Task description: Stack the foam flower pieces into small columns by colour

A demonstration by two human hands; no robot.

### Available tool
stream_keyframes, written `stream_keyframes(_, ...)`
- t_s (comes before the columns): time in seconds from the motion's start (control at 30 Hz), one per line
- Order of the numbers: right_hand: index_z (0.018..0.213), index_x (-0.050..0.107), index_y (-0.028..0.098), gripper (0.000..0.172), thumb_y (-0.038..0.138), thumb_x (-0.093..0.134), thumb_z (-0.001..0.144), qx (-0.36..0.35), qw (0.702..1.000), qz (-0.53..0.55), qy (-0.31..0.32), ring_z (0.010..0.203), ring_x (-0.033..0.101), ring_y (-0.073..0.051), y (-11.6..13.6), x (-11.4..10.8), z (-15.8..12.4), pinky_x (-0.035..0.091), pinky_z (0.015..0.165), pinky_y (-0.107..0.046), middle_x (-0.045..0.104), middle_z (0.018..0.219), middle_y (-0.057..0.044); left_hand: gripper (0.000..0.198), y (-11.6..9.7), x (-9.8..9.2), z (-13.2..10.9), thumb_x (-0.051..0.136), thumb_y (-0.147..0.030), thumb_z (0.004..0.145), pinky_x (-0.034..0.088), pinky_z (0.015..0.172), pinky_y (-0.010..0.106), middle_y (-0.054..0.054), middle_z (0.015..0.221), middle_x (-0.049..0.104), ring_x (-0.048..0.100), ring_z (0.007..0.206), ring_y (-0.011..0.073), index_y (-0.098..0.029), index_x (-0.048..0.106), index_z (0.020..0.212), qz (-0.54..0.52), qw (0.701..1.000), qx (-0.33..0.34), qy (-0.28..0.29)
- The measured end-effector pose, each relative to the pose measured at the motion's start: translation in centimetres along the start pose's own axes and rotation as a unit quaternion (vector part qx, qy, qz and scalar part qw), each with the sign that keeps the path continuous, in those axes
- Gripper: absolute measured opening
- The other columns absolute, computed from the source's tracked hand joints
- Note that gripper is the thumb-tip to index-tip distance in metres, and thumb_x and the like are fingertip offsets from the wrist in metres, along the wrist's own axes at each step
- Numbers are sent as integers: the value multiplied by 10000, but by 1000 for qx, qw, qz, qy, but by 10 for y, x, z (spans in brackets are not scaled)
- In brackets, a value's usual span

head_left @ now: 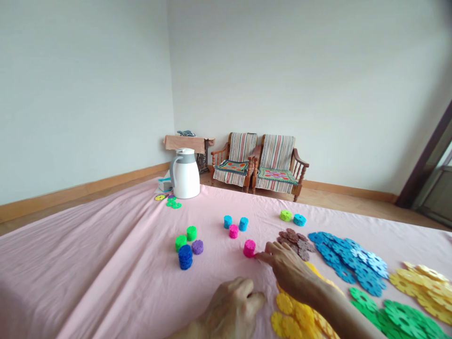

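Observation:
My right hand (pixel 282 263) reaches over the pink cloth, its index finger stretched out to the lower right edge of a short pink stack of notched plastic discs (pixel 249 248). The fingertip looks to be at the stack, but I cannot tell if it presses on it. Closer to me, my left hand (pixel 233 303) rests low over the cloth with its fingers curled in; whatever may be inside them is hidden. Under my right forearm lies a loose heap of yellow discs (pixel 296 315). Brown discs (pixel 295 242) are piled just beyond the right hand.
Small stacks stand about: dark blue (pixel 185 257), green (pixel 191 233), purple (pixel 197 247), light blue (pixel 243 224), lime (pixel 286 215). Blue (pixel 349 259), green (pixel 406 318) and pale yellow (pixel 423 287) heaps lie right. A white jug (pixel 187 176) stands at the far edge.

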State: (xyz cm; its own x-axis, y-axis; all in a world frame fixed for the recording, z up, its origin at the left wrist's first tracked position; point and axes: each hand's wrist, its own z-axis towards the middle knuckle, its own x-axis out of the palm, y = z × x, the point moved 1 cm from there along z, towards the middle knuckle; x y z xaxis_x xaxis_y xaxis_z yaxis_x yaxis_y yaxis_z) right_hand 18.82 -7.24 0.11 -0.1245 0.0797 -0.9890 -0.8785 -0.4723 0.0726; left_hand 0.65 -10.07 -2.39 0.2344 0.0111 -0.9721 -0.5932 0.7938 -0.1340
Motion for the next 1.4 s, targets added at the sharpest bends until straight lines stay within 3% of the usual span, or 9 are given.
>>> stream_keyframes(0.23, 1050, 623, 251, 436, 31, 363, 778, -4, 1000, -26, 1, 811, 486, -150, 6, 2, 15, 273, 706, -280, 564, 893, -52, 218, 2, 2, 2, 527, -111, 764, 428, 623, 227, 20, 773, 553, 535, 722, 166, -233, 602, 929, -10, 1000, 1, -9)
stream_keyframes(0.53, 1106, 595, 269, 468, 27, 359, 783, -17, 999, -31, 6, 837, 500, -151, 16, 6, 35, 280, 705, -272, 558, 919, -54, 118, 6, 9, 3, 561, -164, 752, 401, 583, 231, 19, 729, 553, 525, 683, 163, -208, 613, 848, 12, 999, 6, -38)
stream_keyframes(0.87, 1155, 569, 281, 494, 35, 357, 781, -25, 999, -41, 3, 826, 490, -164, 25, 11, 46, 304, 709, -277, 554, 964, -62, 136, 7, 12, 2, 566, -325, 793, 367, 557, 230, 17, 700, 554, 516, 642, 147, -200, 616, 810, 3, 998, 9, -62)
stream_keyframes(1.07, 1189, 548, 274, 515, 36, 373, 767, -23, 999, -21, 2, 866, 498, -165, 26, 12, 46, 326, 751, -266, 559, 964, -64, 79, 9, 13, 4, 582, -269, 769, 367, 551, 232, 15, 717, 574, 521, 642, 149, -202, 611, 800, 2, 998, 10, -55)
stream_keyframes(1.2, 1196, 545, 231, 538, 7, 349, 748, 2, 998, 63, -23, 852, 522, -145, 20, 16, 46, 352, 740, -236, 576, 920, -62, 49, 6, 10, 3, 567, -172, 732, 377, 539, 230, 13, 696, 566, 529, 640, 154, -198, 601, 755, -18, 999, -2, -45)
stream_keyframes(1.3, 1131, 586, 191, 505, 1, 340, 733, 45, 985, 160, -54, 811, 544, -131, 15, 23, 45, 375, 710, -219, 588, 890, -60, 204, 4, -1, -1, 487, -78, 725, 418, 596, 217, 19, 762, 576, 551, 693, 147, -207, 599, 836, -107, 990, -43, -87)
stream_keyframes(1.4, 1044, 621, 175, 423, 33, 351, 751, 82, 970, 212, -85, 818, 558, -132, 11, 30, 41, 388, 718, -219, 596, 890, -61, 333, 13, -17, 0, 428, -111, 797, 445, 776, 252, 50, 923, 601, 570, 818, 150, -206, 519, 1103, -213, 950, -111, -197)
